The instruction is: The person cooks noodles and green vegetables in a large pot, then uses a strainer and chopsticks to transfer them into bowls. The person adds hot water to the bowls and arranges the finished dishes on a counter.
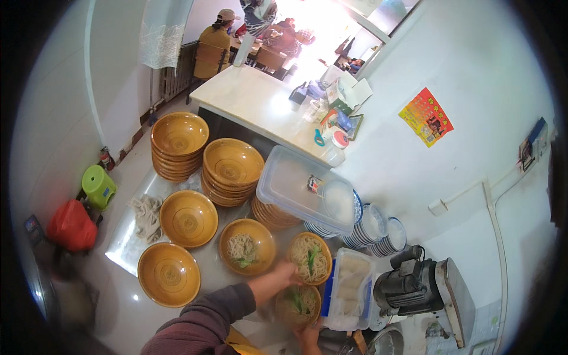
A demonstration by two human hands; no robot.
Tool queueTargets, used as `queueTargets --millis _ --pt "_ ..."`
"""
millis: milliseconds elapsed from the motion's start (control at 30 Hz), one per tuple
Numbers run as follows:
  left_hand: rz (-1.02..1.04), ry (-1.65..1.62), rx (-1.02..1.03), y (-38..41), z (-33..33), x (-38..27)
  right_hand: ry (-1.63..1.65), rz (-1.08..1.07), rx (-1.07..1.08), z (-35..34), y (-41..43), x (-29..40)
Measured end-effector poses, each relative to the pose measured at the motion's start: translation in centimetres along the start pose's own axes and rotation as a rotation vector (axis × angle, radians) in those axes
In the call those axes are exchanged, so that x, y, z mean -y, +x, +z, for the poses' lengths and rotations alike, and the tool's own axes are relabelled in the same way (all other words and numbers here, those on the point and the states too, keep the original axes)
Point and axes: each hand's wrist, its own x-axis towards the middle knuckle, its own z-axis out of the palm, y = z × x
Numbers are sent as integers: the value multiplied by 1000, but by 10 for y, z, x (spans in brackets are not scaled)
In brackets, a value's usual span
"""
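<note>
My left hand (pixel 284 276) reaches across to the near rim of a brown bowl of noodles with greens (pixel 309 257). It is blurred and its fingertips are partly hidden, so a grip cannot be made out. Just below, my right hand (pixel 309 335) holds the near edge of a second noodle bowl (pixel 299 306), also topped with greens. A third brown bowl (pixel 247 246), left of these, has a smaller heap of noodles and greens. Two brown bowls without food, one upper (pixel 188 218) and one lower (pixel 169 274), sit farther left on the metal table (pixel 128 246).
Stacked brown bowls (pixel 233 162) and a lidded plastic bin (pixel 293 177) line the far side. Blue-and-white bowls (pixel 368 226), a clear container (pixel 353 284) and a motor (pixel 408 284) stand right. A cloth (pixel 146 217) lies left. People sit beyond the counter (pixel 248 93).
</note>
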Motion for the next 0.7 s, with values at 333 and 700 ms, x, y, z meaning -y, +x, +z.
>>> queueTargets --millis 333,700 --pt "254 334 270 88 -54 44 -419 146 -77 53 -32 44" --pt "174 -529 -424 -37 -124 5 -312 174 -109 0 -35 30"
